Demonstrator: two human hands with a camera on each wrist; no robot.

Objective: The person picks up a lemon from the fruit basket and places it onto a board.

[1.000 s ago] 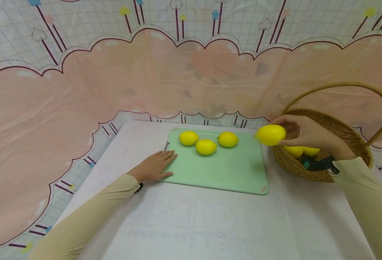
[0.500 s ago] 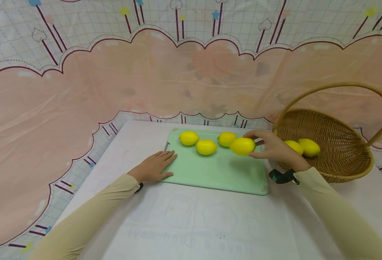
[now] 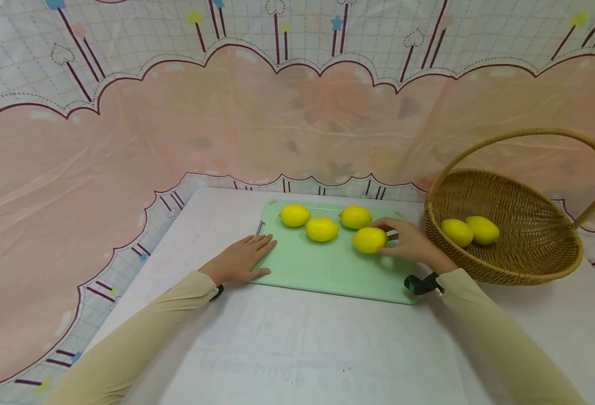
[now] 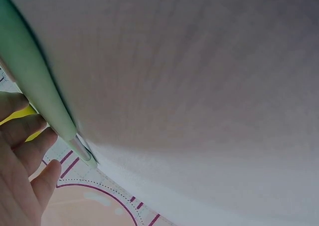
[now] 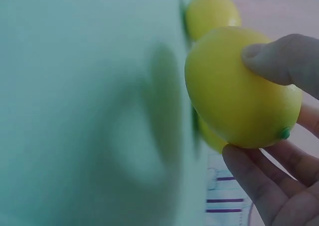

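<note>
My right hand (image 3: pixel 410 242) pinches a yellow lemon (image 3: pixel 369 240) between thumb and fingers, close over the right half of a pale green cutting board (image 3: pixel 322 267). In the right wrist view, the held lemon (image 5: pixel 239 86) shows a small green stem tip, with the thumb on one side and fingertips on the other. Behind it on the board lie a lemon (image 3: pixel 355 217), a second lemon (image 3: pixel 321 229) and a third lemon (image 3: pixel 294 215). Fingers spread, my left hand (image 3: pixel 238 260) rests on the board's left edge; the left wrist view shows its fingertips along the green rim (image 4: pixel 45 81).
A wicker basket (image 3: pixel 535 253) with a tall arched handle stands tilted at the right, holding two lemons, one nearer the rim (image 3: pixel 456 232) and one beside it (image 3: pixel 482 230). A white sheet (image 3: pixel 297 349) covers the table. Patterned cloth (image 3: pixel 226 129) hangs behind.
My right hand has carried the lemon left and down from beside the basket to the board, just in front of the right-hand lemon. My left hand has stayed in place.
</note>
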